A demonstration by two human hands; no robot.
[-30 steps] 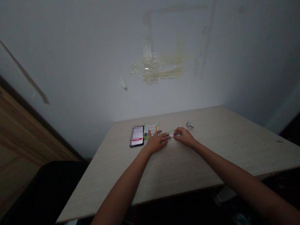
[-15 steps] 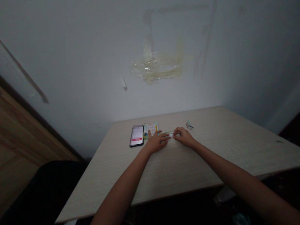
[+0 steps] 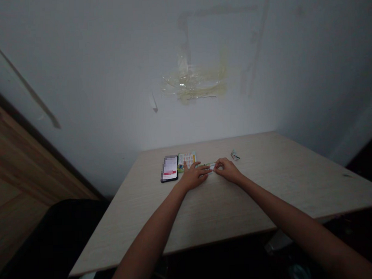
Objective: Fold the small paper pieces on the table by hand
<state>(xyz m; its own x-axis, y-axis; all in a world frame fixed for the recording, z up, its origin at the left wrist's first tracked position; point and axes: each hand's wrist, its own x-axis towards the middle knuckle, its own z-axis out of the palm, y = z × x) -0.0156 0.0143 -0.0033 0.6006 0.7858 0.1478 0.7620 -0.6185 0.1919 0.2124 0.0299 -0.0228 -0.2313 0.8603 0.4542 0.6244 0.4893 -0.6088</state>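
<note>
Inspection of the scene, left to right. At far left stands a wooden panel [image 3: 19, 178], with a dark chair back [image 3: 52, 237] low in front of it. A pale wood-grain table [image 3: 285, 189] stands against a white wall [image 3: 89, 98] and extends across the lower middle of the view.

Near the table's far edge lies a black phone [image 3: 169, 169], face up, its screen pixelated and unreadable. Just to its right lies a colourful printed card [image 3: 187, 159], its near corner partly covered by the left hand [image 3: 193, 176]. This hand rests palm down on the table, fingers released and spread, reaching toward the left end of a narrow strip [image 3: 209, 166]. The strip lies flat on the table between the two hands, roughly parallel to the far edge. It is pale with some green; its exact kind is too small to tell.

The right hand [image 3: 227, 170] lies at the strip's right end, fingers curled inward and fingertips at the strip. Whether they are gripping it cannot be determined.

Farther right, and apart from both hands, lies a small crumpled wrapper [image 3: 235, 155]. Tape residue [image 3: 194, 84] marks the wall above the table.
</note>
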